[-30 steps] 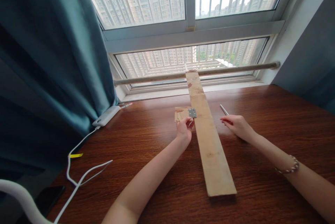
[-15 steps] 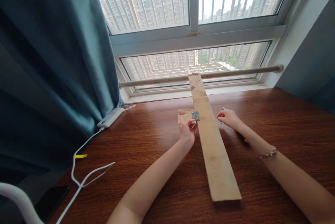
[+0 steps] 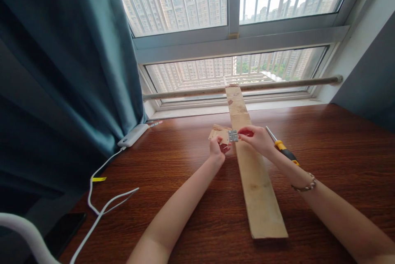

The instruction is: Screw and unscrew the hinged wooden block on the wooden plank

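Note:
A long pale wooden board lies lengthwise on the table. A metal hinge bridges its left edge and a small wooden piece beside it. My left hand is closed around the near edge of the small piece, just left of the hinge. Over the board, my right hand is closed in a pinch, its fingertips at the hinge's right leaf. Whatever it pinches is too small to make out. A screwdriver with a yellow and black handle lies right of that hand, its shaft pointing away.
The board's far end reaches the pipe along the window. At the left, a white power bank sits by the curtain, with a white cable on the table. A dark phone lies at the lower left.
My right hand has moved left from beside the board to the hinge, uncovering the screwdriver. The small wooden piece has tilted slightly in my left hand.

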Motion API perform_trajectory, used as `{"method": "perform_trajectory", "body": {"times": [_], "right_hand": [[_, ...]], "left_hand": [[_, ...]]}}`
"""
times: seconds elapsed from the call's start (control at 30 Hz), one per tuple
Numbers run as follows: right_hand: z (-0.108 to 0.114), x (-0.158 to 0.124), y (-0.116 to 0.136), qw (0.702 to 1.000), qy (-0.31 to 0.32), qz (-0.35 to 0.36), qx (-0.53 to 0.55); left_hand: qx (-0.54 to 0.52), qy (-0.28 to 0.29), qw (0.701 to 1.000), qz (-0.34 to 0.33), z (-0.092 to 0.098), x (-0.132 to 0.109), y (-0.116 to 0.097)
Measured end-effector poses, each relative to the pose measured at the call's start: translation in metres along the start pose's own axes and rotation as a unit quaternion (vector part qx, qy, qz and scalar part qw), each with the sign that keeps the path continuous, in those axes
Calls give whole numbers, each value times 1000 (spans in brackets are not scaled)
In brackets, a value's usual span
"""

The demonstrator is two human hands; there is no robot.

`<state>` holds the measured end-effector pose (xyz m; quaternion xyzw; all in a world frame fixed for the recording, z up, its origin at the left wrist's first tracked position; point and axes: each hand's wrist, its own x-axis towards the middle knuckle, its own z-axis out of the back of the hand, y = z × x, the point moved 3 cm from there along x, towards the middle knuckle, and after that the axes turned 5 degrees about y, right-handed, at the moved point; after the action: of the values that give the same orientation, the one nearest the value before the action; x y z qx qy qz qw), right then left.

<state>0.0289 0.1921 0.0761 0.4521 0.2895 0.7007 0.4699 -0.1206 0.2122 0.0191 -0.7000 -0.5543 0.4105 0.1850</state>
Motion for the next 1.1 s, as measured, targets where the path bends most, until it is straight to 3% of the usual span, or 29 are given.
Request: {"method": "perform_trajectory", "body": {"times": [0.23,0.67,0.9,1.1], "right_hand": [[-11,-3,8,992,-17,85,-97],[-18,-8,7,979,-8,119,-165],[-28,-10,9,960,66,181,-205],[-34,-12,7,949,74,195,-237]], "left_hand": [[-8,17,999,-30,2,1,5],[-71,-6,996,-61,-2,-9,19],[-65,-14,994,-89,-5,-15,18],[-51,-14,993,-106,-6,-19,17]]}}
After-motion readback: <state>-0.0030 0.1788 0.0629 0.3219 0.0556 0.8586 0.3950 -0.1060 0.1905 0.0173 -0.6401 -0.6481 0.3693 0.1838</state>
